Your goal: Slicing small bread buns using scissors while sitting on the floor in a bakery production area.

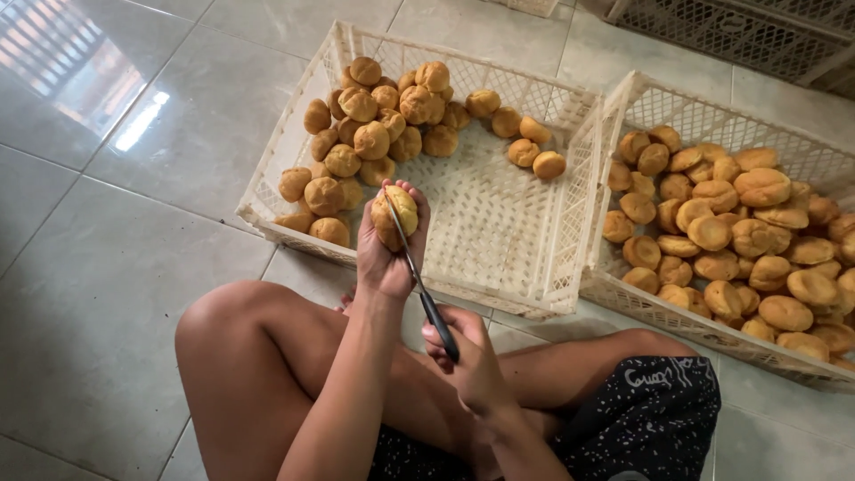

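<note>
My left hand [385, 258] is raised over the near edge of the left crate and grips a golden round bun [396, 212]. My right hand [468, 352] sits lower, above my crossed legs, and holds a knife [419, 281] by its black handle. The thin blade runs up and left, and its tip lies against the side of the bun.
A cream plastic lattice crate [499, 232] on the tiled floor holds several buns piled in its far left corner. To its right, a second cream crate [614, 294] is full of buns. More crates stand at the top right. My bare knees lie below.
</note>
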